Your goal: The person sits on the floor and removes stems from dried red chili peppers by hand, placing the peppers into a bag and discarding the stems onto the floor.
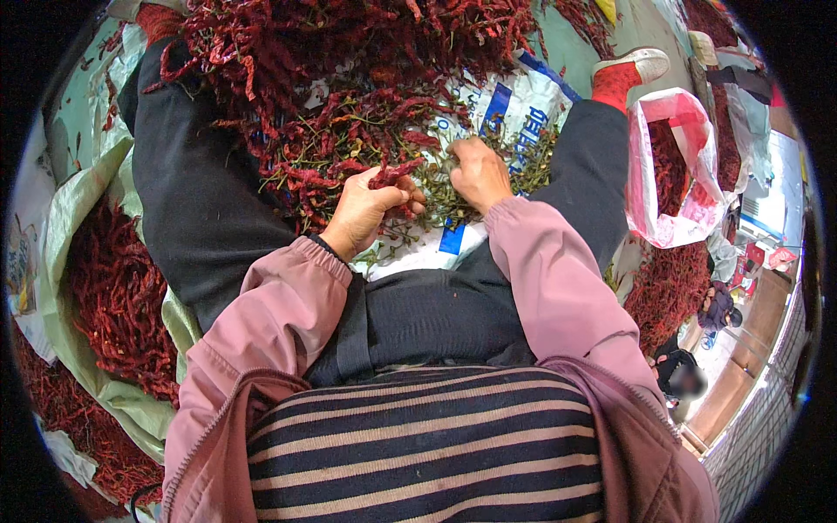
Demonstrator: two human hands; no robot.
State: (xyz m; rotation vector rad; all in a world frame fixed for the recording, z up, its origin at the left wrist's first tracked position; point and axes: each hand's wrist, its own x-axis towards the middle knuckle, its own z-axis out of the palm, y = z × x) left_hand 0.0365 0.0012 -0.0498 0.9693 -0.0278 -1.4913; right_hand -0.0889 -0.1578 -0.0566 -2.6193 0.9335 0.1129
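Note:
My left hand [359, 212] grips several dried red chili peppers [395, 173] between thumb and fingers. To its right, my right hand [482, 171] has its fingers curled over a litter of greenish-brown chili stems [448, 196]. Whether those fingers pinch anything is not clear. Beneath both hands lies a white woven plastic sack [480, 108] with blue printing, spread between my legs. Loose red chilies with green stems [327, 140] cover its left part, merging into a large heap of dried chilies [366, 39] beyond.
A green-white woven sack [59, 261] full of dried chilies stands at my left. On the right, a pink-and-white bag [637, 163] is propped wide at its mouth, with chilies inside. More chilies [667, 294] lie beside it. Two people [716, 310] are farther off on the right.

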